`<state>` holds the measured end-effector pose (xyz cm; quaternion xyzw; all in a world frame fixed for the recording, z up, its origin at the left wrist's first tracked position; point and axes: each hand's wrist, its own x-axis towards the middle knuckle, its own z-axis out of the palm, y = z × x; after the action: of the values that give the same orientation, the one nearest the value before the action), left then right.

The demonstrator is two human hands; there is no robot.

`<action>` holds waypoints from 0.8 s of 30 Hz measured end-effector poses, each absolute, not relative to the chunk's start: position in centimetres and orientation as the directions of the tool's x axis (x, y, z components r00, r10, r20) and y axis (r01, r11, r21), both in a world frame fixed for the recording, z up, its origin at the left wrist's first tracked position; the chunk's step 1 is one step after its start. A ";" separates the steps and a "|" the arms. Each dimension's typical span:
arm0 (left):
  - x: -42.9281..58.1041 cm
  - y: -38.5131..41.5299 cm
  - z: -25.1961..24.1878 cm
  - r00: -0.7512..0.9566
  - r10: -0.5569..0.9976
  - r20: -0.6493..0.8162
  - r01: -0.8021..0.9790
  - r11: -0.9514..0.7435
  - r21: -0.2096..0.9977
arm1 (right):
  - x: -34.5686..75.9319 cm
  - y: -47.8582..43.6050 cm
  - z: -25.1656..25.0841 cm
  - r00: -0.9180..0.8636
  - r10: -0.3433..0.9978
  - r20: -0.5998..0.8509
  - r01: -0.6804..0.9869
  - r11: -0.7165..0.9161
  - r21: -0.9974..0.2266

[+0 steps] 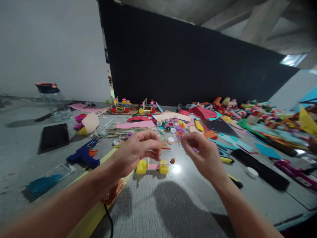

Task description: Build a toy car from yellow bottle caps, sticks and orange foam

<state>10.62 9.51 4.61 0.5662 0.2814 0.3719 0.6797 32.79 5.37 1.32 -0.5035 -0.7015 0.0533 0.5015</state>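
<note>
My left hand (146, 145) is closed in a pinch, with a bit of orange at its fingertips that I cannot name. Facing it, my right hand (204, 157) pinches the end of a thin orange strand (177, 141) that points toward the left hand. Just below the left fingers stands a small model car (153, 167) with yellow wheels and a pink strip. Beside the car lies a small brown lump (172, 161). Short orange sticks (166, 148) and a white bottle cap (170, 140) show between the hands.
On the left are a blue glue gun (84, 155), a phone (54, 136) and a water bottle (55, 104). Coloured paper (135, 124), caps and two model cars (148, 106) fill the back. Scissors (223, 151), a yellow cutter (226, 160) and a black slab (260, 168) lie right.
</note>
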 end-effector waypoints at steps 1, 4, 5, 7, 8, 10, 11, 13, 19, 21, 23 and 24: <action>10.5 9.7 4.7 0.557 0.829 0.045 -0.210 0.088 0.974 | 33.6 5.7 1.3 0.019 0.780 0.626 0.672 0.453 -0.585; 10.3 10.2 4.8 0.523 0.850 0.058 -0.268 0.099 0.958 | 35.7 6.8 1.0 0.006 0.851 0.525 0.746 0.345 -0.569; 10.3 10.4 4.7 0.508 0.859 0.060 -0.275 0.096 0.957 | 36.3 7.1 0.9 -0.007 0.877 0.480 0.774 0.308 -0.552; 10.2 10.6 4.6 0.482 0.874 0.067 -0.273 0.077 0.959 | 37.1 7.6 0.6 -0.040 0.926 0.376 0.828 0.241 -0.507; 10.1 10.7 4.6 0.469 0.880 0.075 -0.270 0.062 0.961 | 37.4 7.7 0.4 -0.055 0.944 0.324 0.849 0.215 -0.482; 10.0 10.7 4.8 0.439 0.893 0.100 -0.273 0.026 0.962 | 37.7 8.0 0.0 -0.077 0.968 0.240 0.883 0.178 -0.435; 9.9 10.6 5.0 0.421 0.900 0.115 -0.279 0.008 0.960 | 37.7 8.2 -0.2 -0.081 0.974 0.211 0.894 0.165 -0.418; 9.7 10.5 5.6 0.386 0.911 0.142 -0.297 -0.023 0.955 | 37.8 8.4 -0.5 -0.082 0.981 0.173 0.904 0.146 -0.401; 9.6 10.2 6.0 0.401 0.904 0.150 -0.290 -0.030 0.956 | 37.5 8.6 -0.4 -0.127 0.973 0.191 0.808 0.213 -0.550; 9.9 10.2 5.5 0.429 0.895 0.125 -0.258 -0.011 0.966 | 37.0 8.2 0.1 -0.155 0.963 0.222 0.714 0.264 -0.649; 10.4 9.9 4.6 0.448 0.890 0.082 -0.228 0.025 0.973 | 36.1 7.5 0.8 -0.192 0.946 0.260 0.599 0.322 -0.733; 10.7 9.6 4.2 0.447 0.893 0.059 -0.224 0.047 0.974 | 35.5 7.0 1.1 -0.210 0.936 0.282 0.542 0.352 -0.763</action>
<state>10.74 9.65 4.21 0.5429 0.3081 0.4261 0.6548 35.51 7.02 1.15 -0.5048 -0.7321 0.2630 0.3741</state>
